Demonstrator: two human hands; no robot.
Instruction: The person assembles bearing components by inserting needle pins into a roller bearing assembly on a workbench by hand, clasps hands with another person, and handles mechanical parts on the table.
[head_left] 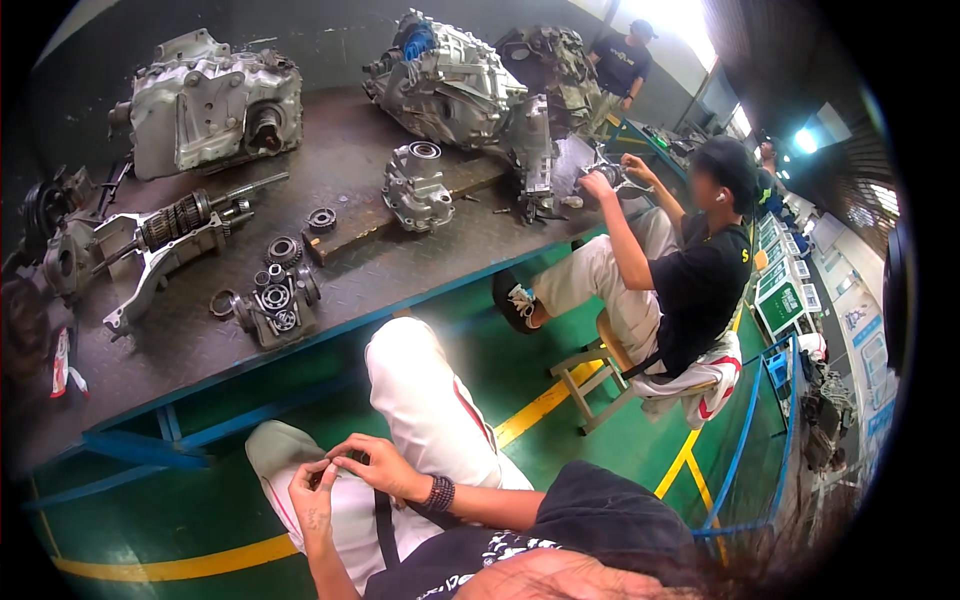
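Note:
Over my lap, both hands come together at the fingertips. My left hand (313,492) is closed in a pinch, thumb against the fingers. Touching it, my right hand (380,466) is pinched too, with a dark beaded bracelet (441,492) round the wrist. Whatever lies between the fingertips, if anything, is too small to tell. White trousers (420,395) cover my legs beneath the hands. Beyond my knees, the workbench (190,365) carries a group of bearings and gears (277,300) near its front edge, apart from both hands.
A gear shaft in an opened housing (170,230) lies at left. Behind are large metal gearbox casings (215,105) (445,85). A smaller casing (418,188) rests by a wooden beam (370,230). At right, a co-worker (700,265) on a stool (590,385) handles a metal part.

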